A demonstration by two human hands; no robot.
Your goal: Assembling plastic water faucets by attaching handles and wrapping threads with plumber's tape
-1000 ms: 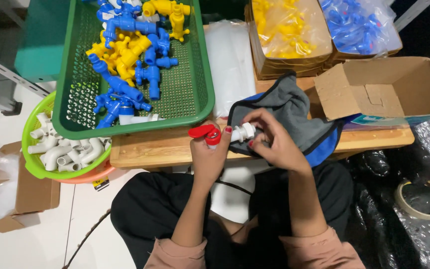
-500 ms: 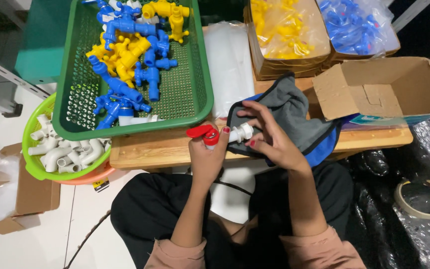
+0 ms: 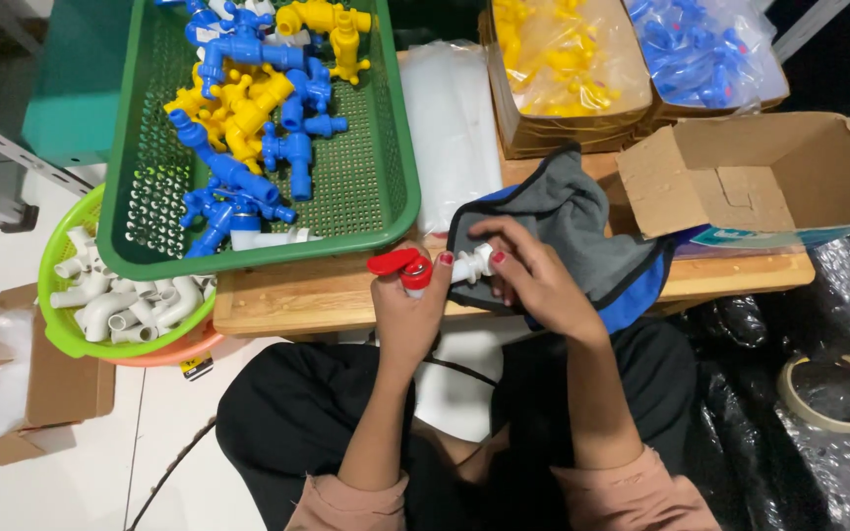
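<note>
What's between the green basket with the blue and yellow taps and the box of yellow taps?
In the head view, a stack of clear plastic bags lies between the green basket and the box of yellow taps, on the wooden table.

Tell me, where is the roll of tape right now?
In the head view, the roll of tape lies at the far right on black plastic sheeting, below the open cardboard box.

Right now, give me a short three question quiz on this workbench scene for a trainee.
1. True or false: the left hand holds a white tap with a red handle.
2. What lies under the right hand? A) grey and blue cloth B) tape roll C) green tray
3. Which colours are the taps in the green tray?

Key: 1 true; 2 A; 3 blue and yellow, plus one white piece.
</note>
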